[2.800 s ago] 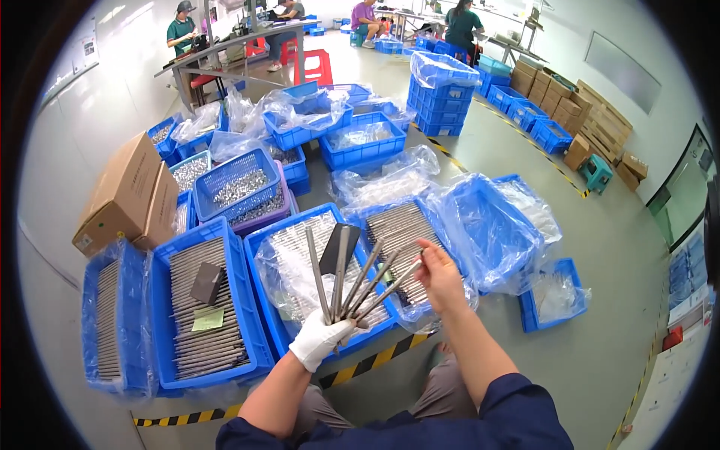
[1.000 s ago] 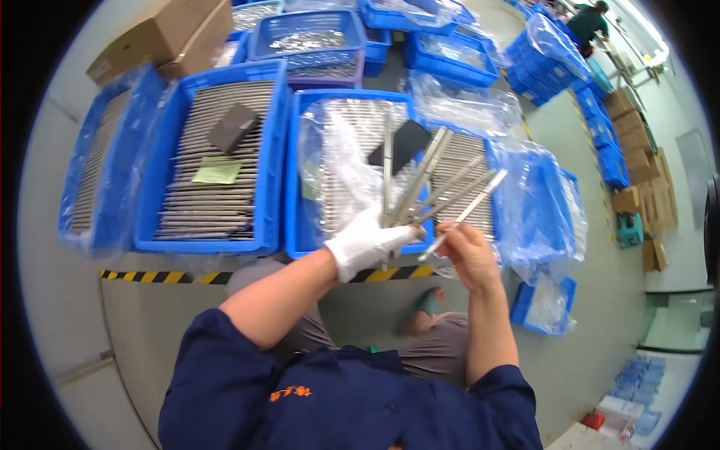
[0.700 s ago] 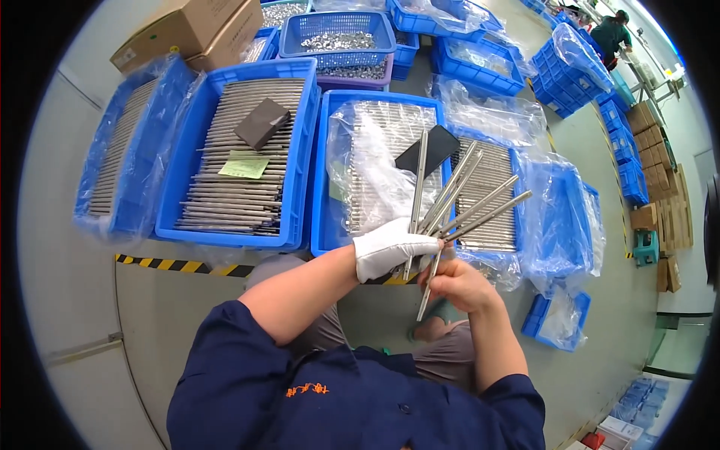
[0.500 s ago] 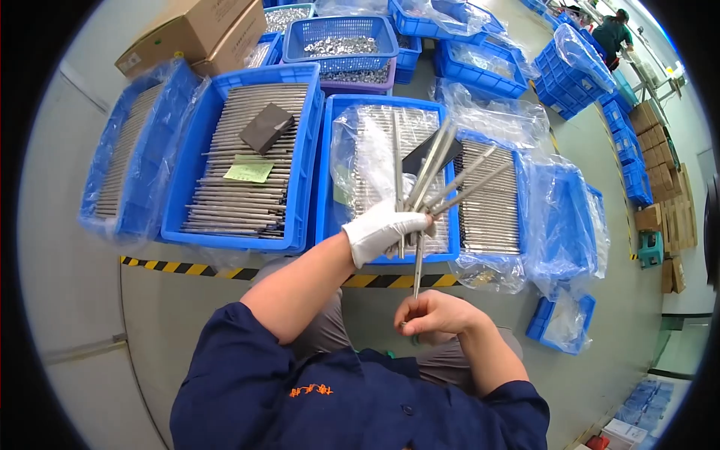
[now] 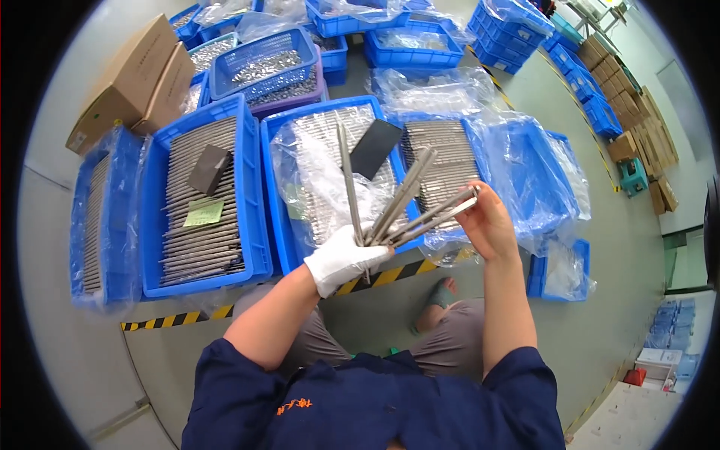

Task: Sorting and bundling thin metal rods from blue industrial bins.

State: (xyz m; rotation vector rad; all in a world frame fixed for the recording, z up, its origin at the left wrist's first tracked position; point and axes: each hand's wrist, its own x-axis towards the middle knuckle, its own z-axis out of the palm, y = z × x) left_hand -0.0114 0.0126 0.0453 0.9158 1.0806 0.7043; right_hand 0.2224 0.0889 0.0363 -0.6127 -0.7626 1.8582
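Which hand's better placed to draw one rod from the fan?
Likely the right: the bare right hand has its fingertips at the far ends of the rightmost metal rods, while the gloved left hand grips the bunch's near end.

Smooth, dull-gleaming metal rods (image 5: 405,193); matt white cloth glove (image 5: 337,261); semi-glossy blue plastic crate (image 5: 256,217) at left (glossy, crinkled clear film (image 5: 431,90) lies farther right); matt cardboard box (image 5: 124,86) far left.

The glove (image 5: 339,262) is white, the rods (image 5: 405,193) silver-grey, the crates (image 5: 256,217) blue, the slip (image 5: 204,212) pale yellow-green; the shirt (image 5: 360,420) is navy (its stitching (image 5: 294,406) bright orange), the floor tape (image 5: 390,277) striped black and yellow.
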